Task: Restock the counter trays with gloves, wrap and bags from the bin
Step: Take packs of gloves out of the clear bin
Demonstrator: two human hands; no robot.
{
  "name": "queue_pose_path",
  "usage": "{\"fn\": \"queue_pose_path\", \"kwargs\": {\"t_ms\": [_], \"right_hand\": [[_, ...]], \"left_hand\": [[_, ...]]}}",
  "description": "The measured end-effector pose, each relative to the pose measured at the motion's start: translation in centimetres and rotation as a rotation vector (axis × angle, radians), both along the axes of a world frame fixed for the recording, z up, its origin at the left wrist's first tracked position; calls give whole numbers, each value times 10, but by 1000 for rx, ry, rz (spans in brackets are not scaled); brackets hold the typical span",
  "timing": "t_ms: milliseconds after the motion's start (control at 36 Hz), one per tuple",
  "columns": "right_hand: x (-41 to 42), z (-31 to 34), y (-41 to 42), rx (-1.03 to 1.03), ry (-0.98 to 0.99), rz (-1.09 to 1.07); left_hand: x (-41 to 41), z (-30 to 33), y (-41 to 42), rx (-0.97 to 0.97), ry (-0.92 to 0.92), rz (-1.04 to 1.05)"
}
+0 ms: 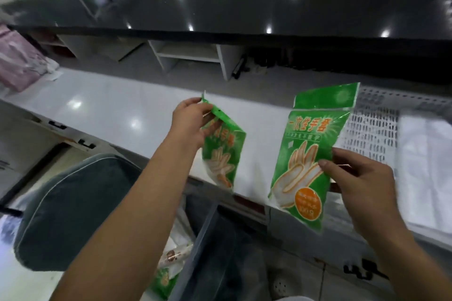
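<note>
The left hand [193,124] pinches a green glove packet [223,151] by its top corner only, so it hangs edge-on over the white counter [110,107] and could slip or swing back toward the clear bin [195,247] below (more packets show inside it). The right hand [359,181] grips a second glove packet [310,154] at its side edge, more securely. The white perforated tray [376,129] runs off the frame's right side, its contents blurred.
</note>
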State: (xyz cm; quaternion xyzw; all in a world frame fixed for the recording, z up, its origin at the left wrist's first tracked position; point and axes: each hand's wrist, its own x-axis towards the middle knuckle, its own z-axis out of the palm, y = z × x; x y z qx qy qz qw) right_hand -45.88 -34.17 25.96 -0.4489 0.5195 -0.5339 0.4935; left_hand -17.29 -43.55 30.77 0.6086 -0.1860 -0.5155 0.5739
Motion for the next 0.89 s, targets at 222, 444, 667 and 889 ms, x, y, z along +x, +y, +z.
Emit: {"fn": "queue_pose_path", "kwargs": {"t_ms": [222,444,667,889], "right_hand": [[-49,-4,26,25,-74,-126],[-76,-11,54,94,-132,-240],[-78,-19,70,189,-166,-379],[-88,-37,75,448,-189,-593]], "left_hand": [[-56,-17,-73,127,-353,-407],[-45,-81,-67,308,-772,-666],[-47,-120,-98,304,-929,-677],[-42,-127,-138,349,-988,-793]]}}
